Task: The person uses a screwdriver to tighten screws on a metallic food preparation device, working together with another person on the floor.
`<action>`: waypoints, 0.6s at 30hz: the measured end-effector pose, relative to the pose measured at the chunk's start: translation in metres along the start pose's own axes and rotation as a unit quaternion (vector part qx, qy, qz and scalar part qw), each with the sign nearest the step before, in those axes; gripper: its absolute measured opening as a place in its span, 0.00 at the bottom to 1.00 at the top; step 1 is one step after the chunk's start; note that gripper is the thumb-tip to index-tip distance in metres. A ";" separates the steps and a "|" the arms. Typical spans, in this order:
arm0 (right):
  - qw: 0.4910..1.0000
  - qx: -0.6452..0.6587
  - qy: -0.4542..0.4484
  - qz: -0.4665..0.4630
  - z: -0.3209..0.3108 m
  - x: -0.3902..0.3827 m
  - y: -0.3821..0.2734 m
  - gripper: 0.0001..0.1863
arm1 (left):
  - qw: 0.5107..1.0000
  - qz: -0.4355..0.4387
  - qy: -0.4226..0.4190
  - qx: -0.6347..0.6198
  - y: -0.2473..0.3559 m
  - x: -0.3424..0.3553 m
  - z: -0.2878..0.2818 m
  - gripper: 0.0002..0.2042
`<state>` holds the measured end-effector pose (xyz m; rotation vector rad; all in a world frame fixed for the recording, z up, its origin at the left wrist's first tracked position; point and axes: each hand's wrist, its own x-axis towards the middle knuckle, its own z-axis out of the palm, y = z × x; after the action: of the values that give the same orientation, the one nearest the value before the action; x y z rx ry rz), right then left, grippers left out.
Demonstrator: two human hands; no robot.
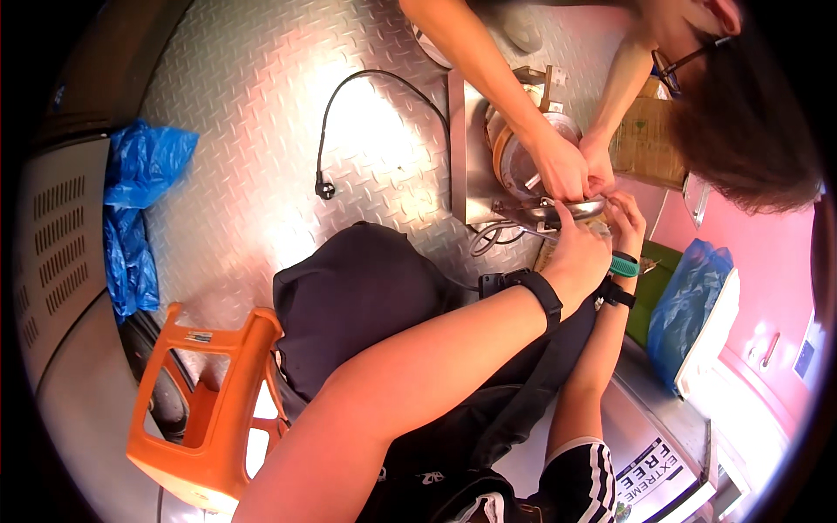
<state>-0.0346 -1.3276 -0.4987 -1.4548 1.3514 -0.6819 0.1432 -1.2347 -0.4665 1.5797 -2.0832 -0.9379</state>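
Observation:
My left hand [582, 254] is closed around a green-handled tool [624, 264], which looks like a screwdriver; its thin shaft seems to run out leftward past my thumb. The fingers of my right hand [626, 220] curl at the right end of a shiny curved metal part [571, 209]. Another person's two hands [562, 166] pinch at that same part from the far side. Just beyond it lies a round metal machine [516, 166] with an orange-brown rim on a steel base. Exactly what the fingers grip is partly hidden.
A black power cord with a plug [324, 188] loops over the patterned metal floor [261, 157]. An orange plastic stool [200, 418] stands at lower left, and blue plastic bags [139, 183] lie behind it. Cardboard boxes [649, 144] and another blue bag [689, 305] are at right.

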 end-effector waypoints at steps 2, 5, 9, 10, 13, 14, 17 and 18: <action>1.000 0.002 -0.011 -0.002 -0.003 0.000 0.001 0.11 | 1.000 -0.012 0.009 0.000 0.000 0.000 0.001 0.11; 1.000 0.012 -0.009 0.011 -0.001 -0.001 -0.006 0.12 | 0.999 -0.035 0.012 -0.020 -0.002 -0.001 0.002 0.11; 0.999 0.008 -0.037 0.009 -0.006 0.004 -0.001 0.14 | 0.999 -0.020 -0.005 -0.030 -0.009 -0.001 0.002 0.11; 0.999 0.002 -0.034 0.007 -0.011 0.003 -0.001 0.14 | 0.999 -0.020 -0.019 -0.020 -0.009 -0.001 0.001 0.11; 0.998 0.035 -0.054 0.016 -0.011 0.005 0.003 0.15 | 0.999 -0.029 -0.017 -0.036 -0.012 0.000 0.006 0.11; 0.998 0.033 -0.055 0.016 -0.012 0.005 0.003 0.15 | 0.998 -0.036 -0.017 -0.042 -0.011 0.000 0.007 0.11; 0.998 0.029 -0.060 0.011 -0.014 0.005 0.003 0.14 | 0.999 -0.034 -0.022 -0.037 -0.008 0.000 0.010 0.11; 0.998 0.021 -0.056 0.011 -0.012 0.005 0.002 0.14 | 0.999 -0.037 -0.018 -0.036 -0.008 0.000 0.011 0.11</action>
<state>-0.0451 -1.3354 -0.4977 -1.4212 1.2575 -0.6031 0.1413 -1.2331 -0.4797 1.6243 -2.0045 -1.0615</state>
